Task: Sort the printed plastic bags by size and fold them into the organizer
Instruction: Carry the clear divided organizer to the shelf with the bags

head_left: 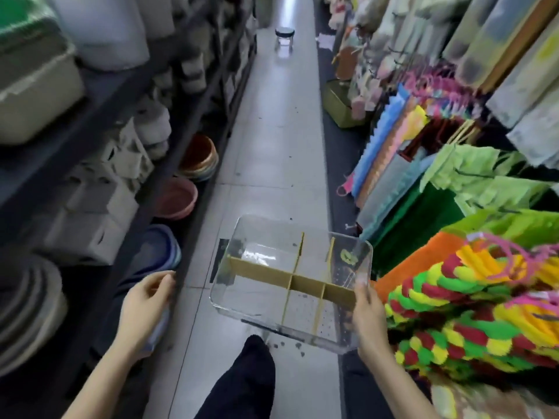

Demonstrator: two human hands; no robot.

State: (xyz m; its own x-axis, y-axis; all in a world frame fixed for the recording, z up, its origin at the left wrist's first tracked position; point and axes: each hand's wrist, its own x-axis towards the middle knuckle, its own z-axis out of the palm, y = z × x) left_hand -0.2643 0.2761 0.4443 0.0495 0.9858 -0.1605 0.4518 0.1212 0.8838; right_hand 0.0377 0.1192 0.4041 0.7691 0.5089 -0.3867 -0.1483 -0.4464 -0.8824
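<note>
A clear plastic organizer [257, 234] with tan cardboard dividers hangs in the air over the aisle floor. My right hand [369, 316] grips its right rim, thumb over the edge. The compartments look empty apart from a small yellow-green print near the far right corner. My left hand [145, 303] is off to the left, apart from the organizer, fingers loosely curled and holding nothing. Printed bags in blue, orange, grey and green [390, 164] hang in rows on the right-hand rack.
A narrow tiled aisle [272, 131] runs ahead, with a small stool [284, 36] at its far end. Dark shelves on the left hold tubs, boxes and stacked basins [178, 198]. Colourful woven items [472, 313] crowd the right side. My dark-trousered leg [248, 379] is below.
</note>
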